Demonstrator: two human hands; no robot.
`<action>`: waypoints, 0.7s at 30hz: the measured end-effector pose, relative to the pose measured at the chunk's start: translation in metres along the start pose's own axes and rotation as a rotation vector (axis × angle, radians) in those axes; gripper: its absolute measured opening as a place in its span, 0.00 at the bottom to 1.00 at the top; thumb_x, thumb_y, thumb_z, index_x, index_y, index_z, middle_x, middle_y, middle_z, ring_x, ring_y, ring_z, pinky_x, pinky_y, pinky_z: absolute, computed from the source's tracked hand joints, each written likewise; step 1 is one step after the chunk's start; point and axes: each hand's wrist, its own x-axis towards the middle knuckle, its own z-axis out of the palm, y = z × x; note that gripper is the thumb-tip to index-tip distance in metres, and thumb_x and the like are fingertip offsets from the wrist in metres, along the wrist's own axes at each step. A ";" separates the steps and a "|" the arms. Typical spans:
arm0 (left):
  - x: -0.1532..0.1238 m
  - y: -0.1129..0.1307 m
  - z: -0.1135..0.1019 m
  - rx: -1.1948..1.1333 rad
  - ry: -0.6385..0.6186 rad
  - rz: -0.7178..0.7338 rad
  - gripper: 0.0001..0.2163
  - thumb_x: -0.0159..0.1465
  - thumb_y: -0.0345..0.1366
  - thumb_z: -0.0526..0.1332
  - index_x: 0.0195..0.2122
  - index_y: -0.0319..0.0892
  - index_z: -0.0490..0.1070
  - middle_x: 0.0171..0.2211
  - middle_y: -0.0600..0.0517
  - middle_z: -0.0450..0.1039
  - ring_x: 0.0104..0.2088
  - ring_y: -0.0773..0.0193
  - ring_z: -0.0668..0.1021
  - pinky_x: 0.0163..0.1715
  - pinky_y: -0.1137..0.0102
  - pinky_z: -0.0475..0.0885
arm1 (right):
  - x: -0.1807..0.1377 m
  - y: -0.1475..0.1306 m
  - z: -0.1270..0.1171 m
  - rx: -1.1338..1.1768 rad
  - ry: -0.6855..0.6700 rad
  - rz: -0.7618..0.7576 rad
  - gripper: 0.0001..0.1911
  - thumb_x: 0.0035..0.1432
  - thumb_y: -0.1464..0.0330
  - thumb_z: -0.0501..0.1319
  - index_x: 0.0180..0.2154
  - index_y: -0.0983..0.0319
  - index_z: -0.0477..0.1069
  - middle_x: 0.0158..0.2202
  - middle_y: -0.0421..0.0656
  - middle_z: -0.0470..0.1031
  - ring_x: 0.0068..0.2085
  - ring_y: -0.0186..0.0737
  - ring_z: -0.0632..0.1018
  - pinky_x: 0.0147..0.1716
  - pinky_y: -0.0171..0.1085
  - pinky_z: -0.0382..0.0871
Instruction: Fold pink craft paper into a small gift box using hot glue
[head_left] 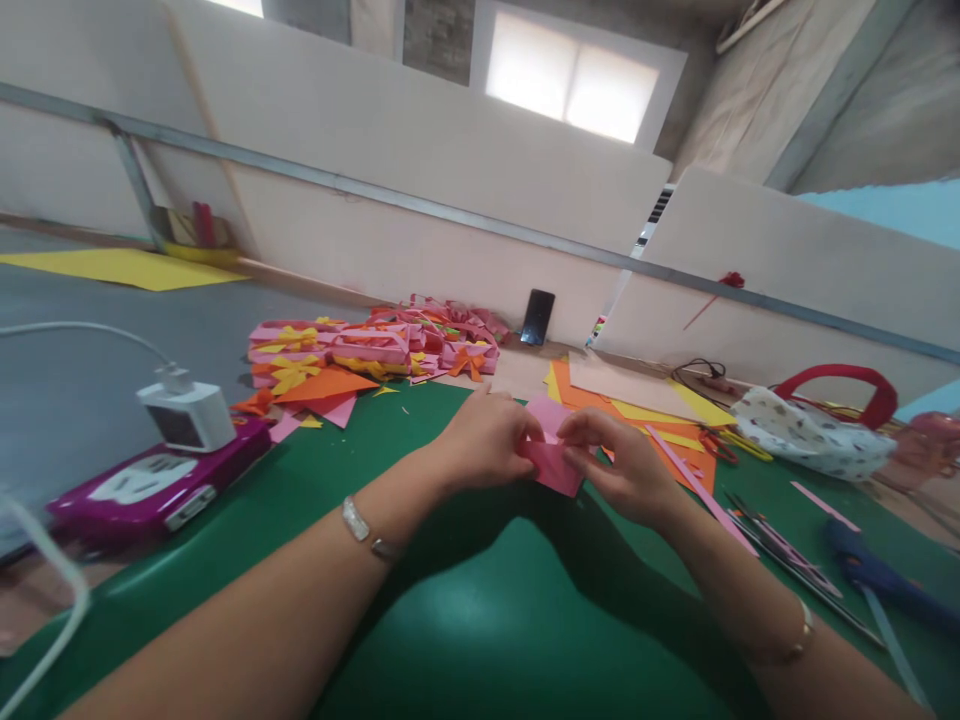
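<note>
A small pink piece of folded paper (556, 470) is held up between my two hands, over the green mat (465, 620). My left hand (487, 440) grips its left edge, with the fingers curled and pressed together. On the other side my right hand (619, 460) pinches the paper between thumb and fingers. One part of the sheet stands up behind the fingers and another faces me. The fingers partly hide the folds.
Behind my left hand lies a heap of pink, orange and yellow paper pieces (375, 350). A phone (537, 317) leans on the wall. Coloured sheets (630, 390), scissors (742, 443) and a blue glue gun (885, 575) lie right. A purple power strip (161, 490) with a white charger sits left.
</note>
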 end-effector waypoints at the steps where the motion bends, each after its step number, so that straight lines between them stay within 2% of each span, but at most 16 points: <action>1: -0.001 0.000 0.000 -0.046 -0.058 -0.044 0.04 0.47 0.35 0.63 0.23 0.42 0.74 0.20 0.54 0.69 0.28 0.62 0.71 0.37 0.68 0.61 | 0.000 0.000 0.000 -0.016 -0.003 0.007 0.06 0.53 0.72 0.56 0.36 0.61 0.66 0.32 0.42 0.74 0.33 0.36 0.74 0.33 0.36 0.67; 4: -0.004 0.001 0.001 -0.228 -0.248 -0.164 0.05 0.47 0.36 0.62 0.23 0.41 0.72 0.19 0.56 0.67 0.23 0.67 0.68 0.24 0.74 0.58 | 0.000 0.001 0.000 -0.101 -0.026 0.009 0.04 0.53 0.70 0.57 0.33 0.61 0.68 0.28 0.40 0.73 0.30 0.35 0.72 0.30 0.35 0.65; 7: -0.006 0.001 0.002 -0.261 -0.381 -0.219 0.06 0.47 0.38 0.62 0.22 0.41 0.71 0.17 0.58 0.63 0.20 0.69 0.66 0.19 0.75 0.55 | 0.001 0.001 0.001 -0.190 -0.067 -0.029 0.03 0.52 0.70 0.58 0.29 0.61 0.70 0.26 0.39 0.72 0.28 0.34 0.70 0.29 0.34 0.63; 12: -0.006 0.000 0.002 -0.237 -0.393 -0.194 0.09 0.49 0.40 0.59 0.18 0.42 0.66 0.14 0.59 0.57 0.18 0.70 0.61 0.19 0.73 0.52 | 0.000 0.001 0.002 -0.215 -0.087 -0.050 0.05 0.52 0.71 0.57 0.28 0.61 0.71 0.26 0.39 0.74 0.29 0.35 0.71 0.29 0.34 0.62; 17: -0.005 0.001 0.003 -0.203 -0.392 -0.211 0.13 0.44 0.43 0.64 0.15 0.42 0.61 0.13 0.60 0.55 0.18 0.70 0.60 0.18 0.73 0.51 | 0.001 0.000 0.003 -0.221 -0.122 -0.054 0.05 0.52 0.73 0.57 0.28 0.61 0.72 0.26 0.39 0.74 0.29 0.34 0.71 0.29 0.33 0.62; 19: -0.005 0.002 0.004 -0.205 -0.395 -0.219 0.15 0.42 0.43 0.66 0.14 0.42 0.60 0.13 0.60 0.56 0.18 0.70 0.61 0.18 0.74 0.51 | 0.000 0.000 0.004 -0.232 -0.137 -0.062 0.05 0.51 0.73 0.57 0.28 0.61 0.72 0.26 0.40 0.74 0.29 0.35 0.71 0.29 0.34 0.62; 21: -0.005 0.003 0.005 -0.222 -0.402 -0.236 0.12 0.40 0.40 0.67 0.15 0.43 0.63 0.14 0.59 0.60 0.19 0.69 0.64 0.18 0.74 0.52 | -0.001 -0.001 0.004 -0.243 -0.168 -0.090 0.05 0.51 0.74 0.57 0.28 0.61 0.72 0.26 0.40 0.74 0.30 0.35 0.71 0.31 0.34 0.63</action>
